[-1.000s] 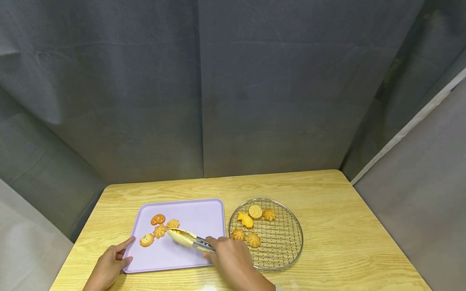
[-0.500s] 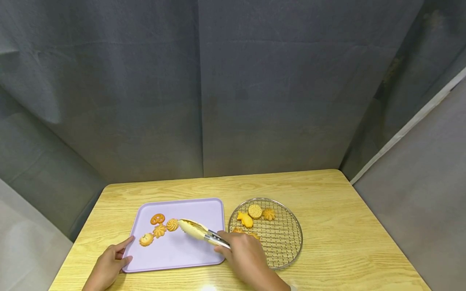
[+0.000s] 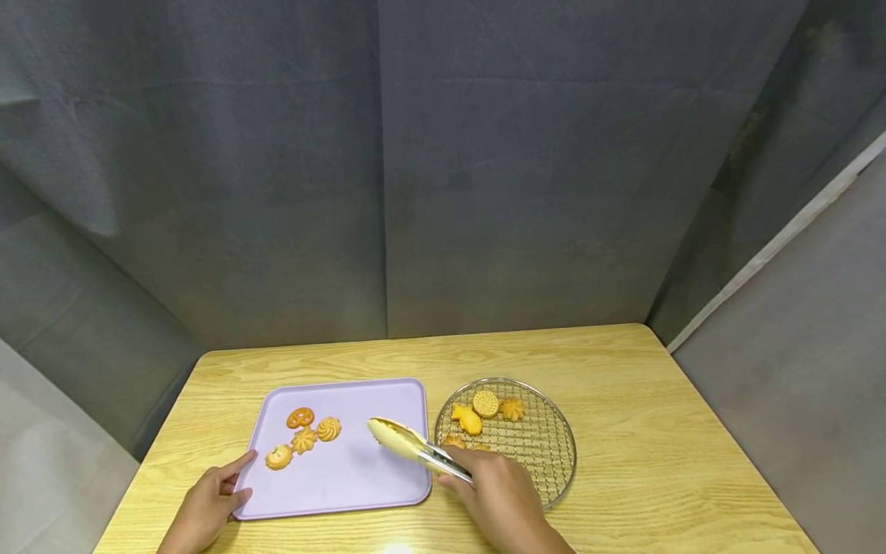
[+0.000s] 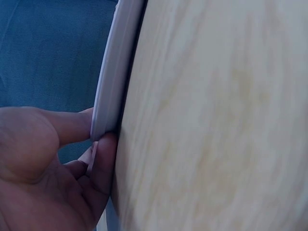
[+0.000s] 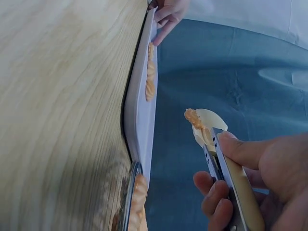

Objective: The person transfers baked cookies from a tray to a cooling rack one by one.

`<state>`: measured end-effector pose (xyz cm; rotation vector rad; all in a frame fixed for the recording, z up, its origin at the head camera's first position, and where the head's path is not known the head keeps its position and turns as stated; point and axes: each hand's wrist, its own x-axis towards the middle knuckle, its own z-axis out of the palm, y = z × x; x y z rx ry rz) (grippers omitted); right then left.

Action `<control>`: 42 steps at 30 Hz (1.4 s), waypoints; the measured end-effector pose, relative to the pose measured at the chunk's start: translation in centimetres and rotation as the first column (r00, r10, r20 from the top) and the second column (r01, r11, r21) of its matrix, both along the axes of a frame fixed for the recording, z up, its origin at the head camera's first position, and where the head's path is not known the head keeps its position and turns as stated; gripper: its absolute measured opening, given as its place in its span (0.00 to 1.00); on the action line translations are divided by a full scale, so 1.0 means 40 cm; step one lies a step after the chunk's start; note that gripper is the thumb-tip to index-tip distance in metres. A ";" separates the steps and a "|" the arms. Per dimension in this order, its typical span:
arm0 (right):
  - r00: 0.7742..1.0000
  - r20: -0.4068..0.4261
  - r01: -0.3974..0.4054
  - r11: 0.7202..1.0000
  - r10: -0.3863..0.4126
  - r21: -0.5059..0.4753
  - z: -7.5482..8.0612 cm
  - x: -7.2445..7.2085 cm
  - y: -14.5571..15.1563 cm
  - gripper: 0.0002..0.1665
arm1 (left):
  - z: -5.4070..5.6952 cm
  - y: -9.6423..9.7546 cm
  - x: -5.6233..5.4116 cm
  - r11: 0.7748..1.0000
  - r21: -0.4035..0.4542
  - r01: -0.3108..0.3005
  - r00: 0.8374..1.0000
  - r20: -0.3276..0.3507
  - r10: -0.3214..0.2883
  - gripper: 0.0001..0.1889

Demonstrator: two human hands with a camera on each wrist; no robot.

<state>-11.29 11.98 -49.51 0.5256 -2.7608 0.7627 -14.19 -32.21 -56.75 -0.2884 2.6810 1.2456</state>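
My left hand (image 3: 208, 502) grips the near left corner of a lilac tray (image 3: 339, 488), thumb on the rim and fingers under it in the left wrist view. My right hand (image 3: 500, 496) holds a pair of tongs (image 3: 394, 440) with cream tips and metal arms. Between the tips is a brown ridged cookie (image 5: 192, 117), seen in the right wrist view, raised above the tray. On the tray's left part lie a pretzel cookie (image 3: 301, 417), a swirl cookie (image 3: 328, 428), a flower-shaped cookie (image 3: 303, 440) and a round cookie (image 3: 279, 457).
A round wire rack (image 3: 547, 454) stands just right of the tray, on a wooden table (image 3: 644, 438). It bears a fish-shaped cookie (image 3: 467, 420), a round dotted cookie (image 3: 486, 403), a ridged cookie (image 3: 512, 408) and others partly hidden by my right hand. Grey curtains (image 3: 526, 192) surround the table.
My right hand has lifted the tongs with the cookie off the tray and moved right, toward the rack, covering part of it. My left hand and the tray have stayed put.
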 end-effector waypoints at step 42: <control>0.906 0.266 0.326 0.944 -0.329 0.057 -0.027 0.058 0.274 0.29 | -0.002 -0.003 0.005 1.000 0.006 -0.001 1.000 0.005 0.001 0.32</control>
